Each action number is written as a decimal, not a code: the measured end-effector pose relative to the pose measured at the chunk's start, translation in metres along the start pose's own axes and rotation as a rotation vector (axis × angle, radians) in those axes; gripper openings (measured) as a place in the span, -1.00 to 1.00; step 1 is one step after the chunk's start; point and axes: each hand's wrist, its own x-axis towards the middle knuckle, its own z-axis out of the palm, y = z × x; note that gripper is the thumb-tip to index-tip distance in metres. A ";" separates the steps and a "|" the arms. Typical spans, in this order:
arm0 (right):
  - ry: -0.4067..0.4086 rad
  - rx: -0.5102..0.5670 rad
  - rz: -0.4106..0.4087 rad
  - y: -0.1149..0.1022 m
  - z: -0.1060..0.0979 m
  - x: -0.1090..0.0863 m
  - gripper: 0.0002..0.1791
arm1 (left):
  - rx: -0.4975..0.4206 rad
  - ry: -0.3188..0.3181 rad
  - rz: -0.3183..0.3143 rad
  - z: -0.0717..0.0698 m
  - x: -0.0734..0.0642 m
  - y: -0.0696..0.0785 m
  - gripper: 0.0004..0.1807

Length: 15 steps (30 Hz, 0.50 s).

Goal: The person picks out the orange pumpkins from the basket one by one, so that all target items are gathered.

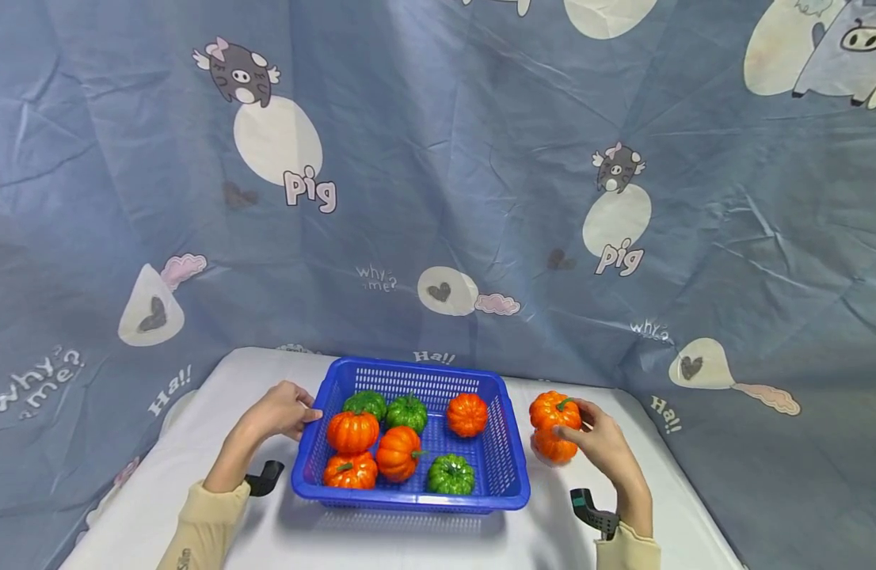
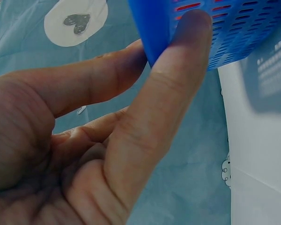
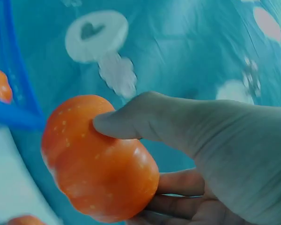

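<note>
My left hand (image 1: pixel 284 410) pinches the left rim of a blue plastic basket (image 1: pixel 409 499), with the thumb and a finger on either side of that edge in the left wrist view. Inside the basket lie several small orange pumpkins (image 1: pixel 352 432) and three green pumpkins (image 1: pixel 451 475). To the right of the basket, my right hand (image 1: pixel 609 445) holds an orange pumpkin (image 3: pixel 98 159) with a green stem, its thumb across one side and its fingers round the other. A second orange pumpkin (image 1: pixel 555 450) appears just below the held one, partly hidden by it and the thumb.
The basket stands on a white-covered table (image 1: pixel 267 546). Behind and around the table hangs a blue-grey cloth (image 1: pixel 381 229) printed with pigs and words. Each wrist wears a black camera mount (image 1: pixel 265 478).
</note>
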 end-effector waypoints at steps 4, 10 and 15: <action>0.019 0.012 0.080 0.023 -0.015 -0.001 -0.22 | 0.003 -0.002 0.000 0.000 0.000 0.000 -0.68; 0.071 0.040 0.185 0.061 -0.026 0.000 -0.19 | -0.001 -0.006 0.015 -0.001 -0.001 0.001 -0.69; 0.121 0.046 0.239 0.087 -0.026 0.002 -0.17 | -0.005 -0.005 0.022 -0.001 -0.001 0.001 -0.68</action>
